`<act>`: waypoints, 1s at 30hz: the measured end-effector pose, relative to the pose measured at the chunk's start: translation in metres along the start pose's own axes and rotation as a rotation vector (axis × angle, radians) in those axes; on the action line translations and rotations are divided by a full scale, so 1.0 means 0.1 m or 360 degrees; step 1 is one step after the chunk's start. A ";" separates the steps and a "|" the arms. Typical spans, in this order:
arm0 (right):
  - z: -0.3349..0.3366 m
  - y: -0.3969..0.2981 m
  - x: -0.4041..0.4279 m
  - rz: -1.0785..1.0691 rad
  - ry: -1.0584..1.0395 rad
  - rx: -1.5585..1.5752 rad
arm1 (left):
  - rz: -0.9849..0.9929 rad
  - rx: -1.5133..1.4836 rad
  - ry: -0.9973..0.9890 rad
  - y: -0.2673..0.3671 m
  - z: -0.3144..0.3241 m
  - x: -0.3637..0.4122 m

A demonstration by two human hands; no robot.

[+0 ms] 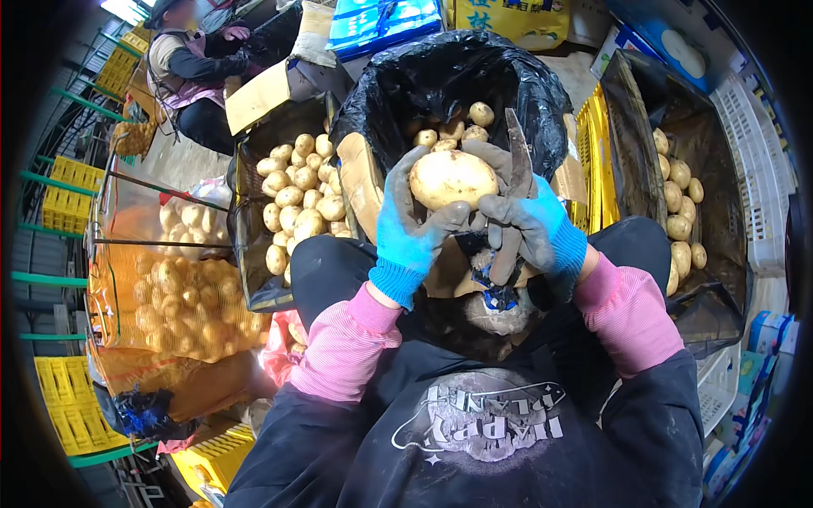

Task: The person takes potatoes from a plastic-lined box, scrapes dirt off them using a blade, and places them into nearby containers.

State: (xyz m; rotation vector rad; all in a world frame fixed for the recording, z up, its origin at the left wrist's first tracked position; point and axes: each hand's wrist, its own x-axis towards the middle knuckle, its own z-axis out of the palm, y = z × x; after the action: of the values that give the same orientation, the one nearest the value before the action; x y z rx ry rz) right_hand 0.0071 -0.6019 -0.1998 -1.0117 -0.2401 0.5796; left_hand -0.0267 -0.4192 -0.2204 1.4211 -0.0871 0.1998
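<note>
Both my hands wear blue knitted gloves with grey coated palms. A large pale potato (pixel 453 180) rests between them, above the near rim of a container lined with black plastic (pixel 540 82). My left hand (pixel 416 216) cups the potato from its left side and below. At the potato's right edge, my right hand (pixel 524 219) grips a knife (pixel 519 149) with a worn, dirty blade pointing away from me; its fingers also touch the potato. Several smaller potatoes (pixel 475 133) lie inside the black-lined container, just beyond my hands.
To the left stands a lined crate (pixel 238 254) of potatoes, with an orange mesh sack (pixel 184 305) of potatoes beside it. Another lined crate (pixel 718 216) at the right holds potatoes. A yellow crate (pixel 594 165) stands between. Another person (pixel 197 70) sits at the upper left.
</note>
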 end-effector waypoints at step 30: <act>0.03 0.15 0.18 -0.0375 0.0596 -0.0875 | 0.0405 -0.0059 -0.0170 -0.12 0.04 -0.05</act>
State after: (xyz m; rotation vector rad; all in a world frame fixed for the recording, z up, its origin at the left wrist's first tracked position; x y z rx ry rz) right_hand 0.0150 -0.5835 -0.2125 -1.5744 -0.1841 0.0956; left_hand -0.0290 -0.4252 -0.2324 1.3811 -0.3592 0.3299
